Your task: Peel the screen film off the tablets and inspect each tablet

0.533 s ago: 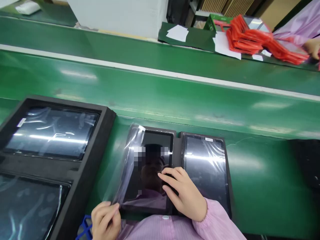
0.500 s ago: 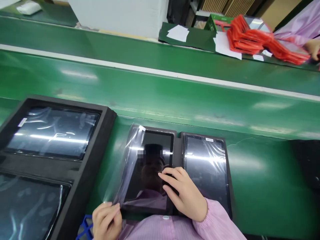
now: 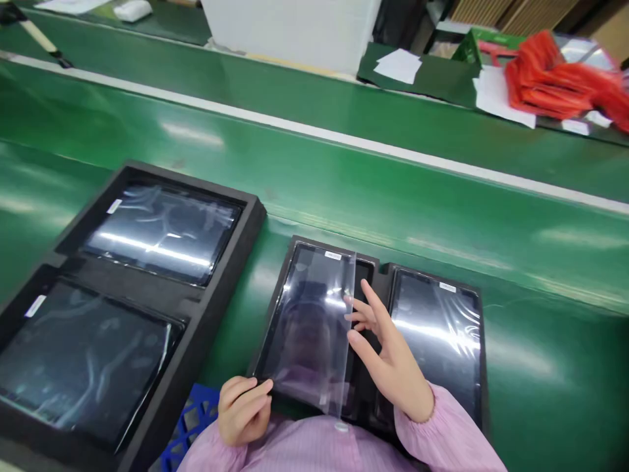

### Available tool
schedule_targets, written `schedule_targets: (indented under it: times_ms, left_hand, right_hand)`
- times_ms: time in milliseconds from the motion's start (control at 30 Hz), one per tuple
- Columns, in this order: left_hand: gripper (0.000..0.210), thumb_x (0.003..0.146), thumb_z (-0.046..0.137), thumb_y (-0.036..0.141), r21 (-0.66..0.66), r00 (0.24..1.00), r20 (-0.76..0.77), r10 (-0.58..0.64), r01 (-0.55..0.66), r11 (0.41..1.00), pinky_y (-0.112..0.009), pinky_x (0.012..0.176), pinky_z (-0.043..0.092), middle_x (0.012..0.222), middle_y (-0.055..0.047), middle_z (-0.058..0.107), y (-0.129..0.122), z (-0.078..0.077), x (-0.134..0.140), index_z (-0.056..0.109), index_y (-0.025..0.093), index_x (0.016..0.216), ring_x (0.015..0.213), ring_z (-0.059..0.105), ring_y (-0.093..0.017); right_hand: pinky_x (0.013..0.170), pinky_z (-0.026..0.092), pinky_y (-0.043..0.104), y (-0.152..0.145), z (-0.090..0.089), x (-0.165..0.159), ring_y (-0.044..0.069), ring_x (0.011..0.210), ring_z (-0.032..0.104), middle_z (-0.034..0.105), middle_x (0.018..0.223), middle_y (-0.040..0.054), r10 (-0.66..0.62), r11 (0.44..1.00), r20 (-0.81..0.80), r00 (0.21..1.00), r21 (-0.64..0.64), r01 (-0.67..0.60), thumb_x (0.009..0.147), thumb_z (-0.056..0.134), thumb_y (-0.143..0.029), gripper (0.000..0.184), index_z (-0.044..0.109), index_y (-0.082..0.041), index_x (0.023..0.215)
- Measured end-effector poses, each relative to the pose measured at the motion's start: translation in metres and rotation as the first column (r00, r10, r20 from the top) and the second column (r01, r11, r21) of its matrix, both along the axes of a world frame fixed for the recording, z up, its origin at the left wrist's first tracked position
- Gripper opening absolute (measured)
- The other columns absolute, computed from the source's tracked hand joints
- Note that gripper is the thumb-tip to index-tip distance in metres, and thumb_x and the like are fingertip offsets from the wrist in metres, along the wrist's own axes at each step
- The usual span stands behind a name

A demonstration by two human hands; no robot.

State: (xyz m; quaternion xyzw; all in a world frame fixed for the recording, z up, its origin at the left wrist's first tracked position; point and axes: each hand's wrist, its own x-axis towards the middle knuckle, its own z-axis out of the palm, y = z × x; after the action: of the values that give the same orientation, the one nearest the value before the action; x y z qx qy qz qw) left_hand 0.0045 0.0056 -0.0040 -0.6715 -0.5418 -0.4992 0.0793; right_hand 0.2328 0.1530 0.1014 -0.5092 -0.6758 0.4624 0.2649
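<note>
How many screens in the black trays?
4. Left tray: far screen and near screen. Right tray: left screen and right screen, the last partly behind the right hand. Any stacked underneath would be hidden.

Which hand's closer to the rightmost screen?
Right. Your right hand is by the left edge of the rightmost screen; your left hand is at the near-left corner of the neighbouring screen.

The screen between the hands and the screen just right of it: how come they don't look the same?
The first screen has a clear film that leaves a dark strip on its right side bare, while film seems to cover the second screen. The second screen has a long bright streak across it; the first screen shows shorter glints. Both have a white label near the top.
</note>
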Motion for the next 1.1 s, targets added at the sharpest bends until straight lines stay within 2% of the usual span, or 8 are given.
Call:
schedule_targets:
  times_ms: [100,233,400,500,733,867,967,1100]
  left_hand:
    - [0.014,0.088,0.06,0.01,0.016,0.997,-0.056,0.06,-0.06,0.998,-0.028,0.073,0.05,0.065,0.0,0.069,0.003,0.003,0.006,0.067,0.02,0.081,0.073,0.057,-0.017]
    - [0.017,0.089,0.059,0.016,-0.017,0.991,-0.053,0.125,-0.126,0.992,-0.029,0.077,0.048,0.073,-0.001,0.064,0.0,0.0,0.01,0.073,0.025,0.083,0.078,0.053,-0.017]
    - [0.022,0.09,0.056,0.023,-0.024,0.976,0.041,0.213,-0.212,0.977,-0.032,0.081,0.047,0.084,-0.004,0.054,0.001,-0.002,0.014,0.075,0.028,0.079,0.085,0.05,-0.019]
    - [0.024,0.092,0.055,0.024,0.002,0.975,0.051,0.215,-0.215,0.977,-0.031,0.079,0.046,0.083,-0.003,0.051,0.003,-0.001,0.015,0.074,0.027,0.078,0.084,0.048,-0.018]
    - [0.025,0.092,0.053,0.024,0.022,0.974,0.062,0.217,-0.218,0.976,-0.031,0.076,0.045,0.081,-0.003,0.052,0.003,-0.007,0.016,0.075,0.027,0.08,0.083,0.046,-0.019]
    - [0.026,0.091,0.054,0.024,0.07,0.969,0.076,0.233,-0.238,0.969,-0.03,0.074,0.044,0.079,-0.003,0.044,0.003,-0.013,0.017,0.075,0.028,0.077,0.08,0.042,-0.018]
    - [0.026,0.089,0.054,0.023,0.082,0.97,0.063,0.233,-0.238,0.968,-0.03,0.074,0.043,0.078,-0.002,0.04,0.003,-0.017,0.017,0.075,0.028,0.077,0.078,0.039,-0.018]
    - [0.025,0.086,0.054,0.022,0.101,0.968,0.068,0.24,-0.246,0.964,-0.03,0.072,0.042,0.078,-0.002,0.039,0.003,-0.019,0.017,0.076,0.03,0.077,0.076,0.039,-0.018]
  right_hand:
    - [0.093,0.06,0.05,0.001,-0.002,-0.003,0.025,0.111,0.07,0.063,0.138,0.0086,-0.019,1.0,-0.071,0.997,-0.001,0.019,0.098,0.056,-0.041,0.069,0.019,-0.042,0.157]
    - [0.091,0.063,0.045,0.005,-0.002,-0.006,0.023,0.101,0.075,0.075,0.117,0.0081,-0.182,0.983,-0.181,0.966,-0.051,0.175,0.097,0.059,-0.036,0.077,0.014,-0.034,0.16]
    - [0.082,0.065,0.028,0.006,0.011,-0.008,0.02,0.09,0.077,0.079,0.103,0.006,-0.183,0.981,-0.214,0.96,-0.1,0.164,0.093,0.066,-0.03,0.043,0.059,-0.027,0.135]
    - [0.076,0.064,0.02,0.004,0.018,0.001,0.018,0.084,0.078,0.08,0.095,0.0033,-0.122,0.99,-0.222,0.968,-0.096,0.103,0.09,0.07,-0.028,0.023,0.073,-0.029,0.113]
    - [0.074,0.065,0.024,0.0,0.015,0.048,0.021,0.08,0.078,0.08,0.082,0.0025,0.014,0.997,-0.111,0.994,-0.076,-0.022,0.087,0.072,-0.033,0.028,0.072,-0.033,0.115]
    - [0.067,0.066,0.027,0.002,0.011,0.057,0.025,0.074,0.078,0.079,0.081,0.0065,0.017,0.997,-0.079,0.997,-0.072,-0.022,0.081,0.078,-0.037,0.015,0.079,-0.028,0.092]
    - [0.07,0.066,0.027,0.003,0.01,0.051,0.023,0.07,0.077,0.077,0.071,0.0052,0.004,0.996,-0.205,0.979,-0.081,-0.021,0.08,0.08,-0.034,0.007,0.078,-0.027,0.079]
    - [0.079,0.065,0.027,0.003,0.009,0.045,0.019,0.072,0.076,0.073,0.068,0.0016,-0.01,0.991,-0.348,0.937,-0.127,-0.037,0.08,0.081,-0.035,0.016,0.073,-0.026,0.07]
